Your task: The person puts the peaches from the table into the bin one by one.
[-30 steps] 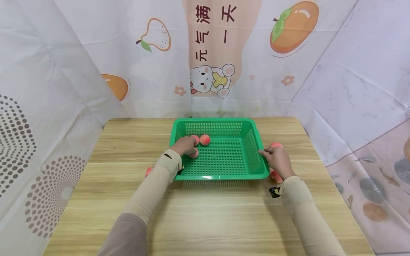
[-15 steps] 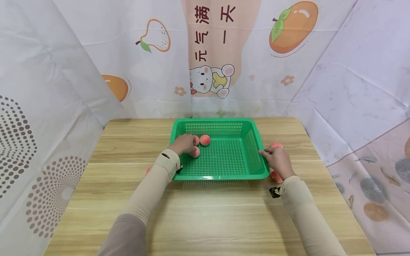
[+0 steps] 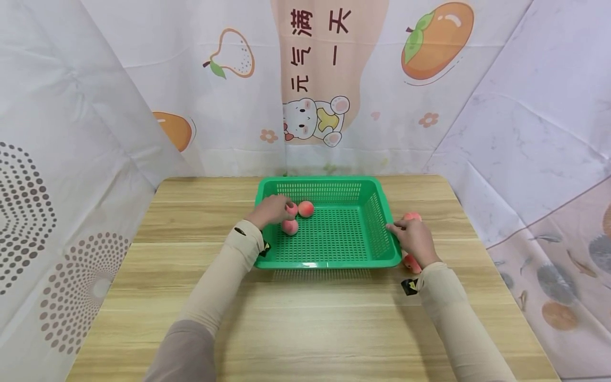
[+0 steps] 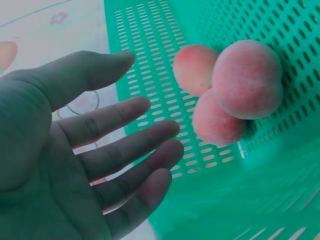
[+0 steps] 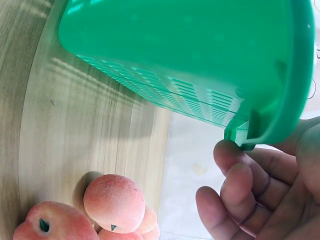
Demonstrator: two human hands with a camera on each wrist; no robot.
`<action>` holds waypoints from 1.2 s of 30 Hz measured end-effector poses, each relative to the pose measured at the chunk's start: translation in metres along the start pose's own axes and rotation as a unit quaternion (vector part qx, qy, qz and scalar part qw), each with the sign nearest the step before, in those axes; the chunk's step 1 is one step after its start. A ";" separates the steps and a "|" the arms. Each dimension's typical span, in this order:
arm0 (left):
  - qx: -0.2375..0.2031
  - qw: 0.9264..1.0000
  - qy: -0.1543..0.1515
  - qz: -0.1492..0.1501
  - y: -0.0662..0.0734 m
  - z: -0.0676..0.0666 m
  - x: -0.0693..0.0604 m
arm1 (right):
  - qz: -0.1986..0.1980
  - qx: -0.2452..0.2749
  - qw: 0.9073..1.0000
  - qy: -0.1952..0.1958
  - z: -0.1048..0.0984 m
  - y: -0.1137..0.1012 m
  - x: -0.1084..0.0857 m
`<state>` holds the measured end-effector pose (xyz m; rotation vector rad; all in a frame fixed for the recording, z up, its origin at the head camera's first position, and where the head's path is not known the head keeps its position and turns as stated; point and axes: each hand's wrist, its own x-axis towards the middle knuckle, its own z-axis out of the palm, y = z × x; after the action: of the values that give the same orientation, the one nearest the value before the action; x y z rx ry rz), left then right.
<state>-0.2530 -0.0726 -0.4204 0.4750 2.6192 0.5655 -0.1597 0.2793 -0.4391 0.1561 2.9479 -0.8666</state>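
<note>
A green plastic basket (image 3: 329,264) with slotted walls stands on the table. Inside its left end three pink-red peaches (image 4: 247,79) lie close together. My left hand (image 3: 270,210) hovers over that end; the left wrist view shows its fingers spread and slightly bent, with nothing in them and a gap to the peaches. My right hand (image 3: 414,240) pinches the right rim of the basket between thumb and fingers (image 5: 230,155). Outside the basket, beside and below the right hand, several more peaches (image 5: 114,202) rest on the table, partly hidden by that hand in the head view.
The wood-grain table (image 3: 315,323) reaches back to a hanging white cloth (image 3: 229,122) printed with fruit and a cartoon animal. Similar cloths hang at the left and right sides. My left forearm (image 3: 210,297) crosses the table left of the basket.
My left hand has drawn up and left, away from the peaches in the basket, and the near one shows more fully. The right hand stays on the rim; the basket has not moved.
</note>
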 end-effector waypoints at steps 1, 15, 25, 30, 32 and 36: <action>-0.002 1.000 0.002 0.002 0.000 -0.001 -0.001 | 0.000 0.000 1.000 0.000 0.000 0.000 0.000; 0.010 0.999 0.038 0.012 -0.001 -0.017 -0.014 | 0.000 -0.005 1.000 0.004 -0.002 -0.001 0.000; 0.023 0.999 0.047 0.001 -0.003 -0.027 -0.024 | 0.006 0.001 1.000 -0.004 0.000 -0.001 -0.001; 0.033 0.998 0.055 0.001 -0.008 -0.033 -0.029 | 0.004 -0.002 1.000 -0.003 0.000 0.001 0.000; 0.028 0.998 0.057 0.000 -0.009 -0.036 -0.031 | 0.004 -0.001 1.000 -0.004 0.000 0.001 0.000; 0.017 0.998 0.057 -0.002 -0.013 -0.039 -0.035 | 0.004 -0.002 1.000 -0.006 0.000 0.001 0.000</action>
<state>-0.2442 -0.1105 -0.3828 0.4605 2.7415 0.5644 -0.1595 0.2798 -0.4399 0.1630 2.9360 -0.8583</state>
